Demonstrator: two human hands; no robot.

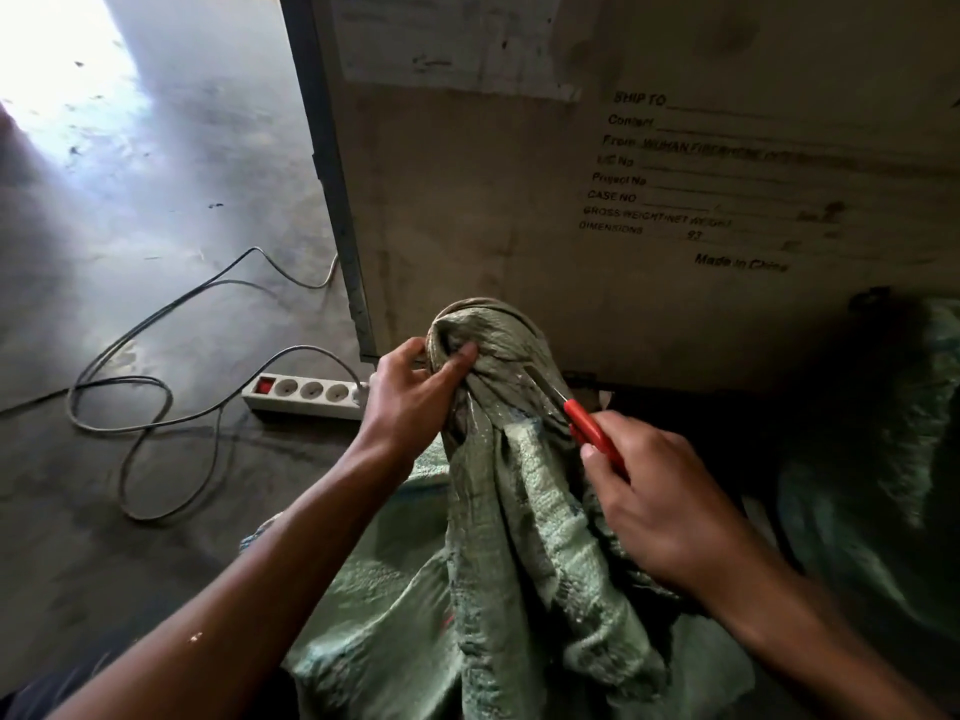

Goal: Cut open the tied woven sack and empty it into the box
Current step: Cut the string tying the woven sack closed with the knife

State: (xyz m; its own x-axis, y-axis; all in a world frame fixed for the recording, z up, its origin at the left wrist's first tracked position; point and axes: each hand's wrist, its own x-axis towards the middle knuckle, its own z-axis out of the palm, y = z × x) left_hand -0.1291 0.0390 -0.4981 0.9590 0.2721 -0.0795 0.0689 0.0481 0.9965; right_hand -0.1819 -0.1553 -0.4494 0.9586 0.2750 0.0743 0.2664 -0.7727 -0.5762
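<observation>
From the head camera, the woven sack [498, 517] stands gathered to a knotted neck [485, 337] near the centre, its long axis rising from the near floor toward the big box [519, 200] just behind. The left hand [410, 392] is closed on the knot, thumb pressed into its folds. The right hand [670, 506] is wrapped around red-handled cutters [589, 426], whose blades touch the neck's right side just below the knot, angled up-left. I judge the cut runs leftward across the neck, toward the left fingers. The box's top edge is out of view; open floor [156, 200] lies left, where a power strip [306, 396] sits.
</observation>
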